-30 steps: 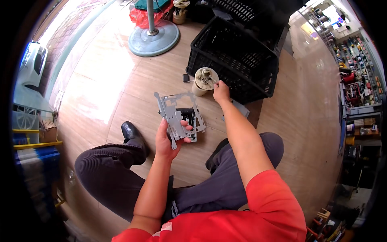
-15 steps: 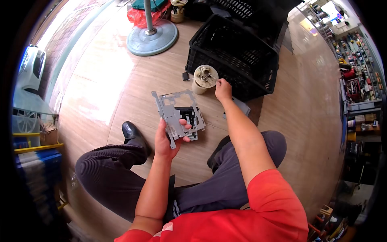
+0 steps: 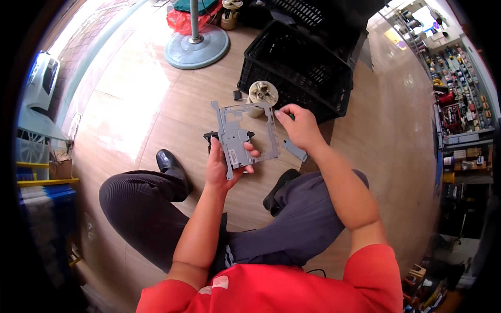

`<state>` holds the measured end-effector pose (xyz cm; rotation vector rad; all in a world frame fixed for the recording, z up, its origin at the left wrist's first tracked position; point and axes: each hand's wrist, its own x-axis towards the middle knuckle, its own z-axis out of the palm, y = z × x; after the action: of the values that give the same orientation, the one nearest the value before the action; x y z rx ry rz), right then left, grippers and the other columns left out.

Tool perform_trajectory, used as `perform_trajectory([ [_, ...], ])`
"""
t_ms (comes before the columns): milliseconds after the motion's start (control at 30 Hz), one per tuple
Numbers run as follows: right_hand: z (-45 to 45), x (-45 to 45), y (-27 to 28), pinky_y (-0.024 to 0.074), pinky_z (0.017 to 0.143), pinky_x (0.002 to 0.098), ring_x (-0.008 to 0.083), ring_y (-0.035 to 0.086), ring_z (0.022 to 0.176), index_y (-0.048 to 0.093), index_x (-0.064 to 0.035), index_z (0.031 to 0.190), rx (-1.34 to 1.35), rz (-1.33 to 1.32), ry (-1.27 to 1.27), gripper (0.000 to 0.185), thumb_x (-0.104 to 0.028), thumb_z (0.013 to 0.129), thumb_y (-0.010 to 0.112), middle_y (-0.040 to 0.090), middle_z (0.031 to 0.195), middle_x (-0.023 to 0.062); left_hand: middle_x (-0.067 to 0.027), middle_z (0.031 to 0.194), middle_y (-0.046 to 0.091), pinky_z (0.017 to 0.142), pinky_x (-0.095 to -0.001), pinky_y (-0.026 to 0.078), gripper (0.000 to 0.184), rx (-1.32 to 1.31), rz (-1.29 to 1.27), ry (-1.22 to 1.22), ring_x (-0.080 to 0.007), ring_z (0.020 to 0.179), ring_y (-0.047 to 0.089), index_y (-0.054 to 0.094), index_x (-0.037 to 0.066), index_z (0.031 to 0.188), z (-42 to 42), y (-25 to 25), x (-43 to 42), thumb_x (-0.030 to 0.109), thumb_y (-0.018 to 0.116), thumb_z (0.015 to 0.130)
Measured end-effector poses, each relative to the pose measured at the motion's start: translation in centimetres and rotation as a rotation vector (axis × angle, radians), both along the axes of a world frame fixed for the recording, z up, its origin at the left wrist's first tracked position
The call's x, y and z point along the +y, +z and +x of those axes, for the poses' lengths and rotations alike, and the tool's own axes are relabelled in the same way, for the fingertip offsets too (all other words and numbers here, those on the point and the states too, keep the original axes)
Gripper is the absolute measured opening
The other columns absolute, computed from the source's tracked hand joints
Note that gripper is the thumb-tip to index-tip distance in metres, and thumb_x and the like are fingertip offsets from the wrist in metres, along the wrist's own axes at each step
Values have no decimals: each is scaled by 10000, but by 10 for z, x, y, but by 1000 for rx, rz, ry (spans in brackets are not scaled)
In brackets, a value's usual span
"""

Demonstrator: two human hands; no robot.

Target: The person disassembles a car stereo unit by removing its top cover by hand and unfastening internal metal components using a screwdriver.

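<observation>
My left hand (image 3: 222, 166) grips a flat grey metal bracket (image 3: 235, 135) with cut-out openings and a small white label, its fingers curled around the lower edge. Black part ends (image 3: 210, 136) show behind the bracket; whether they are attached to it cannot be told. To the right of the bracket, my right hand (image 3: 301, 128) is closed in a pinch, with a small dark green bit showing between the fingers. Just beyond the bracket stands an off-white cylindrical container (image 3: 262, 94) with small parts on top, partly hidden by the bracket.
Beyond the container is a black plastic crate (image 3: 297, 68). A small black block (image 3: 237, 95) and a grey flat piece (image 3: 295, 150) lie on the tiled floor. A round grey pole base (image 3: 197, 48) stands further off. Shelves of goods (image 3: 462, 88) line the right.
My right hand has drawn back from the container toward me, beside the bracket. The bracket has moved slightly right and up and turned, so the black part now pokes out on its left.
</observation>
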<state>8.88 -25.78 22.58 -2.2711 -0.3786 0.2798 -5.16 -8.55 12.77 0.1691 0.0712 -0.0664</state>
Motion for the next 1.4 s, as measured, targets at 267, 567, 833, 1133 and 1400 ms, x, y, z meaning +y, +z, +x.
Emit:
perform_trajectory([
  [267,-12,8,-4,331,444,197,32,433,532,637,-35,1003,665,373,25,209,-235,1010,576,541,693,-38,-173,1129,641,652,-442,608,728,-73,-6,-83,-342,1049,650,447,77,1365,-6,2,6,672,275,983],
  [567,-10,10,-9,450,546,243,120,537,589,584,-40,921,686,655,-28,236,-238,1030,518,591,721,41,-163,1132,647,606,-387,611,613,30,236,-13,-266,879,700,466,42,1348,-3,2,8,544,303,1035],
  [833,-24,8,-14,420,471,257,120,514,507,566,-56,934,627,626,-106,271,-298,1035,498,573,663,49,-115,960,686,481,-286,515,536,190,441,71,-182,667,665,519,22,1269,-1,3,1,446,260,1070],
  [1133,-23,16,-5,388,421,261,119,485,466,547,-62,930,686,638,-128,282,-317,1036,493,543,639,49,-79,950,673,524,-262,509,493,218,468,174,-139,674,635,532,34,1258,2,9,-2,421,288,1072],
  [1400,-7,10,4,386,427,256,132,492,478,549,-56,938,636,725,-118,270,-300,1038,489,536,637,53,-131,899,664,468,-310,475,579,251,385,133,-206,597,606,526,23,1250,2,5,4,489,240,1060],
])
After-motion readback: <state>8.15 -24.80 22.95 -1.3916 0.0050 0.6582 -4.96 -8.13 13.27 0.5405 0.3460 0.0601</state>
